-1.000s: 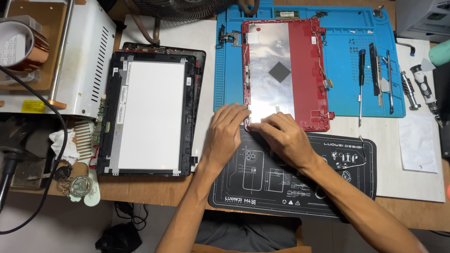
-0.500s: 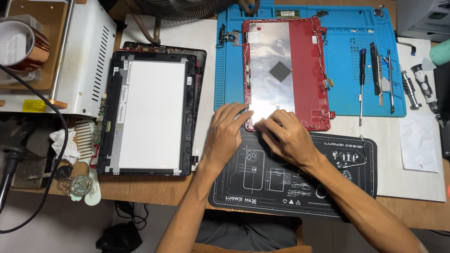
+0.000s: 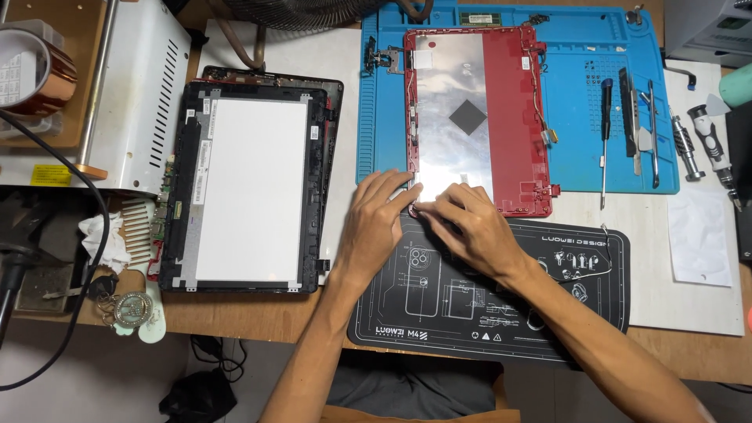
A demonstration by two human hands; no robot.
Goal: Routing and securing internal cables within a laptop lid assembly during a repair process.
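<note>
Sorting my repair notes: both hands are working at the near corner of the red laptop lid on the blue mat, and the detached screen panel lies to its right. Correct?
Not quite. The head view shows the screen panel left of the red laptop lid, not right. Both the left hand and right hand are at its near corner on the blue mat.
</note>
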